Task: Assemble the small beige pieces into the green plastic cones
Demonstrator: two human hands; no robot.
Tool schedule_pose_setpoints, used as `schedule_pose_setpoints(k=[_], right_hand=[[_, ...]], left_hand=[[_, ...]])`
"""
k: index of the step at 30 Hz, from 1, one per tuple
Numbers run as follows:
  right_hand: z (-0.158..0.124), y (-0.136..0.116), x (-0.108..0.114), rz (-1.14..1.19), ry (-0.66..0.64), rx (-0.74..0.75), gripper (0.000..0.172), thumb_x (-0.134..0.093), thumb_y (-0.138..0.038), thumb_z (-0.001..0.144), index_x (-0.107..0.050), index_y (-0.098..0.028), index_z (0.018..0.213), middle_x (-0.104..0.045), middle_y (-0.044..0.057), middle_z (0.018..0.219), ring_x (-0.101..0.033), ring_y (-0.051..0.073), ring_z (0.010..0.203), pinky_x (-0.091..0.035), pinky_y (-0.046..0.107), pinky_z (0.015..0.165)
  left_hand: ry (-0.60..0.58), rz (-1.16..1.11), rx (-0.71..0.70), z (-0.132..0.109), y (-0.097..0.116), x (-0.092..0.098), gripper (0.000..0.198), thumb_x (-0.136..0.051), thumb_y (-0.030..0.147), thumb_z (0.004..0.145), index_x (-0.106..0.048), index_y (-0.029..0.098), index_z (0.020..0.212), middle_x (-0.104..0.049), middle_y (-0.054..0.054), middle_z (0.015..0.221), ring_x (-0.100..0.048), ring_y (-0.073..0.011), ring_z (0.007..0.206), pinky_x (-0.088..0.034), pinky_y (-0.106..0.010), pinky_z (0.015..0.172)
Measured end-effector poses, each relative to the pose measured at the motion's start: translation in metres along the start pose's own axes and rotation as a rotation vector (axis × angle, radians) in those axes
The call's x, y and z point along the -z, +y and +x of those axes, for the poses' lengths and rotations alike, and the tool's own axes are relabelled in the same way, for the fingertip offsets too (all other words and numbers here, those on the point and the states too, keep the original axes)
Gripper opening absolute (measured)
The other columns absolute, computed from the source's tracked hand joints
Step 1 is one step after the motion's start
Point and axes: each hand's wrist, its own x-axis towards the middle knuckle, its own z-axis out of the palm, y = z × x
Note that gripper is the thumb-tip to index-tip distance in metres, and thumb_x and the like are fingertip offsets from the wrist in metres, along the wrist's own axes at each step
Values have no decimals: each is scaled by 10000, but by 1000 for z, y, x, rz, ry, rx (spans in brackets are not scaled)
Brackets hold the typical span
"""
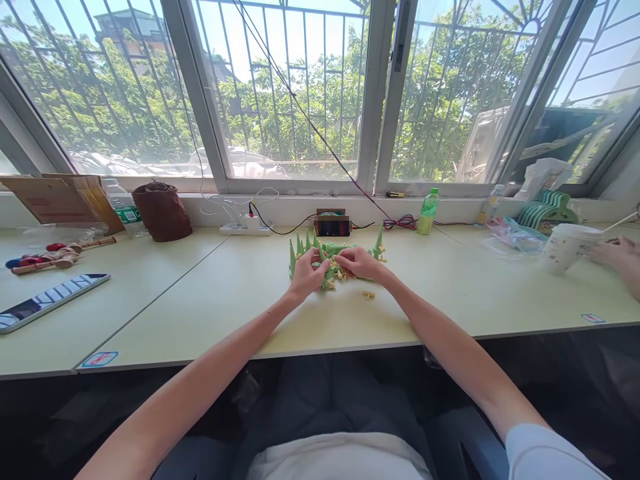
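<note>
Several green pointed pieces (pixel 293 259) stand upright on the pale table (pixel 200 300), just beyond and left of my left hand (pixel 309 272). That hand is closed round a green cone (pixel 319 250), its tip showing above my fingers. Close beside it on the right, my right hand (pixel 357 262) has its fingers pinched together; what they hold, if anything, is too small to make out. More green pieces and small yellow pieces lie under and between my hands. Another green cone (pixel 379 241) stands to the right, and a loose yellow piece (pixel 369 294) lies nearer the front edge.
Behind the pieces is a phone-like device (pixel 334 225) with cables. A green bottle (pixel 428 212), a white cup (pixel 570 248) and another person's hand (pixel 617 257) are at right. A power strip (pixel 247 228), brown bag (pixel 161 211), phone (pixel 50 301) and wooden toys (pixel 47 263) are at left.
</note>
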Motion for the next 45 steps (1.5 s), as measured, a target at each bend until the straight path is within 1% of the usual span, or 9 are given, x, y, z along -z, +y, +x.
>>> schedule_pose_setpoints(k=[4,8,14,17,23,28,35,42,45], right_hand=[[1,4,1,94,-43,42,367,-657,-496,794,-612,-148,900,-583,-22,598,-508,102,501,-403,223,493],[0,2,1,86,-53,33,369,-634,-511,810,-608,-143,802,-547,-30,535,-457,90,466,-377,227,486],[-2,-2,-1,12,-37,-20,480,-527,-564,865,-540,-157,611,-495,-26,453,-404,81,412,-337,233,456],[0,0,-1,28,-30,-19,469,-520,-565,868,-553,-154,645,-527,-17,489,-417,82,413,-348,235,451],[2,6,0,118,-25,24,373,-674,-493,780,-613,-150,912,-575,-25,607,-490,95,485,-388,231,483],[0,2,-2,112,-33,3,357,-638,-499,804,-591,-148,761,-535,-29,550,-465,91,467,-375,236,481],[0,2,-3,53,-38,-37,454,-513,-540,876,-548,-158,634,-506,-24,483,-406,83,413,-340,236,449],[0,4,-2,101,-33,-2,358,-640,-503,799,-609,-152,864,-565,-20,614,-477,96,494,-380,231,484],[0,3,-2,110,-50,-5,362,-638,-509,796,-598,-149,819,-560,-19,606,-471,94,489,-375,234,485]], left_hand=[[9,-7,3,0,1,1,250,-630,359,784,-531,178,925,-636,-10,824,-404,-28,311,-289,-195,271],[3,21,-17,-1,2,1,240,-615,353,791,-535,178,934,-636,-12,837,-400,-24,318,-285,-189,284],[-1,93,-93,-1,1,0,222,-605,345,794,-541,174,920,-637,-11,838,-423,-20,359,-296,-175,345],[9,96,-89,0,-1,-1,218,-603,347,793,-542,172,909,-643,-14,842,-422,-22,364,-304,-180,358],[55,93,-81,3,-2,1,218,-611,343,786,-551,167,901,-658,-30,855,-483,-44,414,-353,-184,389],[33,85,-74,2,-3,1,214,-602,341,793,-544,170,907,-649,-30,854,-467,-42,387,-321,-181,347],[13,85,-63,1,-2,1,215,-611,335,787,-542,173,911,-641,-20,836,-434,-28,354,-300,-172,316],[25,42,-8,1,-1,0,218,-615,336,784,-536,177,912,-642,-23,842,-435,-38,325,-299,-187,275],[9,34,-5,1,0,0,221,-612,337,785,-531,180,916,-638,-20,845,-424,-37,313,-302,-195,265]])
